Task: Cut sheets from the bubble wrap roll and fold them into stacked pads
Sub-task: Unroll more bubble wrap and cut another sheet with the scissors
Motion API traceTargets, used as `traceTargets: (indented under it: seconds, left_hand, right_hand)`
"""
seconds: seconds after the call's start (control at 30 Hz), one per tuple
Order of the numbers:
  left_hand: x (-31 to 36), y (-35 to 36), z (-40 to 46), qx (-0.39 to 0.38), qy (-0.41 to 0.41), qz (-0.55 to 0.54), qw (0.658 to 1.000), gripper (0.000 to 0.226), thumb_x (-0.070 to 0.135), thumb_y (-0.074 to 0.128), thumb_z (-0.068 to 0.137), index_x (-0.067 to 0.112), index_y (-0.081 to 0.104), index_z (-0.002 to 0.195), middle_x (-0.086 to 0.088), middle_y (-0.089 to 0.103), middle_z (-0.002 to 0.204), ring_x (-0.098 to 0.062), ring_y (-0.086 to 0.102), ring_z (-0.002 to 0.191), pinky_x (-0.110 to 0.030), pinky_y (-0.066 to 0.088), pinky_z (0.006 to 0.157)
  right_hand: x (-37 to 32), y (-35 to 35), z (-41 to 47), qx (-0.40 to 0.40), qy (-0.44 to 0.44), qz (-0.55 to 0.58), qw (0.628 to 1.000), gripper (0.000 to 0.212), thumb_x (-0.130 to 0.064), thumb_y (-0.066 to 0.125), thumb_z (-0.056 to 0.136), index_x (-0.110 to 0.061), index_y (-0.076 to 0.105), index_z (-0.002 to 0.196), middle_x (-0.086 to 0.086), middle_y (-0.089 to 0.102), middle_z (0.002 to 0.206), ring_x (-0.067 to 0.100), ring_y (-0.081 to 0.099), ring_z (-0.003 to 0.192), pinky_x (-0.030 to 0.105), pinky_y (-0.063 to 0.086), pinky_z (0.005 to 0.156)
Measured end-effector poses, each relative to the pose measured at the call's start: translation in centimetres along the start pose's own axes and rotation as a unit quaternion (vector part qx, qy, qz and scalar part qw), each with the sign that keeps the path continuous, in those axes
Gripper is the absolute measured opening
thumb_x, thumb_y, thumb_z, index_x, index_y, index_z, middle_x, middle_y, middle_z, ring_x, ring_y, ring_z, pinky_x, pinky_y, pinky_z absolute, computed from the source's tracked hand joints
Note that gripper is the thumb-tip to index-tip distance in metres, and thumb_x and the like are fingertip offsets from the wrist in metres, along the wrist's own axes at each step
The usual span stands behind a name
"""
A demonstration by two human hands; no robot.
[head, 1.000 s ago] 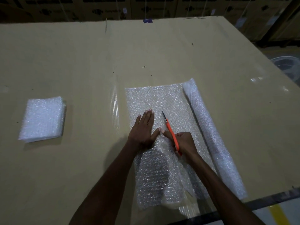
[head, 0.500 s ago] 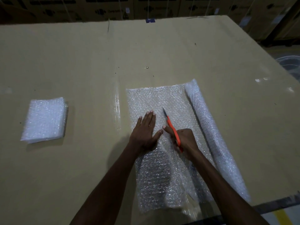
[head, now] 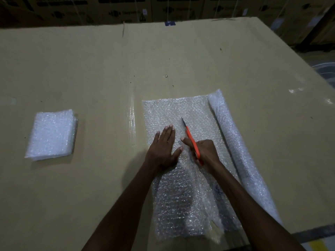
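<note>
A bubble wrap roll lies at the right of the table, with a length of bubble wrap sheet unrolled to its left. My left hand presses flat on the sheet with straight fingers. My right hand grips an orange-handled cutter, its blade tip pointing away from me into the sheet just right of my left hand. The sheet nearer me is puckered and raised. A stack of folded bubble wrap pads sits far to the left.
The work surface is a large cardboard-covered table with strips of clear tape. Cardboard boxes line the back. The table's near right edge drops to a floor with a yellow mark.
The cutter and my right hand have slid a little farther away from me along the sheet. My left hand stays pressed flat beside the cut.
</note>
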State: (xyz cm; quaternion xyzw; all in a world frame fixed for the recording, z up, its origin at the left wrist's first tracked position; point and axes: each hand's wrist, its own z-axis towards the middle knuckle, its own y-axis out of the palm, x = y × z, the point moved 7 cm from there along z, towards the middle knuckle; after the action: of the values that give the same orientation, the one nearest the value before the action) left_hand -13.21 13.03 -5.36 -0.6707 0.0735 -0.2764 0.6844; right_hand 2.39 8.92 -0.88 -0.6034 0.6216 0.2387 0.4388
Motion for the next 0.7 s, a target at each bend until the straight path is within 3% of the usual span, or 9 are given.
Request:
traceTargets:
  seconds: [0.37,0.53,0.6,0.7]
  left_hand:
    - [0.1,-0.3,-0.1,-0.008,-0.008,-0.024,1.000,0.083,0.063,0.022,0.098,0.004,0.023,0.156,-0.013,0.015,0.164,-0.026,0.012,0.153,-0.045,0.008,0.123]
    - [-1.5,-1.2,1.5,0.017,-0.034,-0.034,0.999,0.084,0.068,0.034,0.092,0.007,0.042,0.148,-0.014,0.043,0.153,-0.032,0.041,0.138,-0.048,0.036,0.110]
    - [-2.3,-2.0,2.8,0.026,-0.058,-0.030,0.998,0.082,0.068,0.032,0.092,0.009,0.043,0.148,-0.013,0.044,0.151,-0.032,0.040,0.137,-0.047,0.034,0.109]
    - [-3.4,-2.5,4.9,0.000,-0.056,-0.019,0.998,0.079,0.063,0.021,0.096,0.010,0.030,0.154,-0.012,0.027,0.161,-0.030,0.020,0.150,-0.050,0.018,0.121]
  right_hand:
    - [-0.8,0.4,0.7,-0.001,0.001,0.016,1.000,0.060,-0.050,0.092,0.067,-0.016,0.053,0.037,0.012,0.049,0.046,0.020,0.043,0.036,0.025,0.035,0.043]
    - [-0.6,0.3,0.8,-0.009,0.003,0.013,1.000,0.055,-0.049,0.090,0.070,-0.011,0.059,0.046,0.014,0.052,0.048,0.020,0.044,0.036,0.024,0.035,0.041]
    - [-0.4,0.4,0.8,-0.015,0.002,0.012,1.000,0.056,-0.053,0.089,0.071,-0.012,0.061,0.046,0.014,0.054,0.049,0.020,0.045,0.035,0.024,0.036,0.041]
    - [-0.2,0.4,1.1,-0.019,0.008,0.016,1.000,0.056,-0.056,0.089,0.068,-0.012,0.061,0.046,0.016,0.054,0.049,0.020,0.045,0.036,0.026,0.036,0.042]
